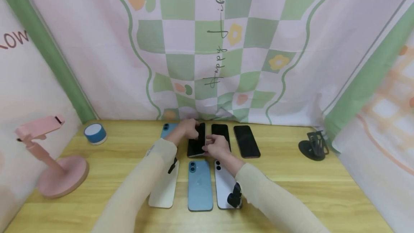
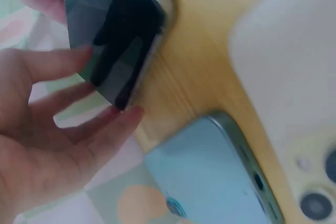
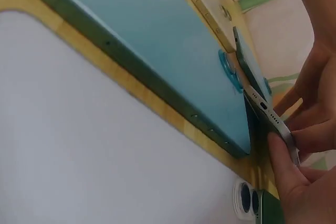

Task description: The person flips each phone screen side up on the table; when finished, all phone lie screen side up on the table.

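Note:
A black-screened smartphone [image 1: 196,147] with a silver edge is between both hands, tilted, its screen showing. My left hand [image 1: 188,129] is at its upper left; in the left wrist view one finger [image 2: 79,61] lies over the screen and others pass behind the phone's end. My right hand [image 1: 217,147] pinches the lower right side; the right wrist view shows its thumb [image 3: 281,158] against the phone [image 3: 273,116], near the port end. Left of it lies a blue phone [image 1: 168,128], partly under the left arm. A dark-screened phone [image 1: 220,129] lies behind the right hand.
Another dark-screened phone [image 1: 247,141] lies to the right. Nearer me are a cream phone [image 1: 164,190], a blue phone [image 1: 200,190] and a white phone [image 1: 224,186], backs up. A pink stand [image 1: 63,177] and blue-white cylinder [image 1: 95,134] stand left, a black stand [image 1: 312,148] right.

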Action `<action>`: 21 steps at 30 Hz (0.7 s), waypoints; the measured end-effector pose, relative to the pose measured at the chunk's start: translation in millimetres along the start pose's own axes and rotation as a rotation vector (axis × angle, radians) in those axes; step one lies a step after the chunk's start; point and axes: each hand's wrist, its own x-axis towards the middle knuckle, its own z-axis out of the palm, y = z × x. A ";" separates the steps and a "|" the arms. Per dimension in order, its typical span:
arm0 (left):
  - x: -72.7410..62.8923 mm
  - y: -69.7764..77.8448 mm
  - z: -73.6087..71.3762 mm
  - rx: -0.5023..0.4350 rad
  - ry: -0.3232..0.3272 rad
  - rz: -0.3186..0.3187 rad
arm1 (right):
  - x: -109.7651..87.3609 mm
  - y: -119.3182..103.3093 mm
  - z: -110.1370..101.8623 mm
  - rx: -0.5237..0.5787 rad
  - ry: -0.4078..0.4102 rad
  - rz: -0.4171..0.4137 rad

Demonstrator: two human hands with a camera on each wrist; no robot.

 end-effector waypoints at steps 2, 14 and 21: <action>-2.7 -4.0 0.0 0.024 -0.056 0.021 | -0.8 0.4 0.0 -0.045 -0.006 -0.013; -14.7 -8.5 1.2 0.120 -0.171 -0.026 | -6.9 -13.1 6.7 -0.208 -0.071 -0.060; -15.7 -10.4 2.0 0.145 -0.166 -0.022 | -4.4 -16.7 4.3 -0.158 -0.191 -0.012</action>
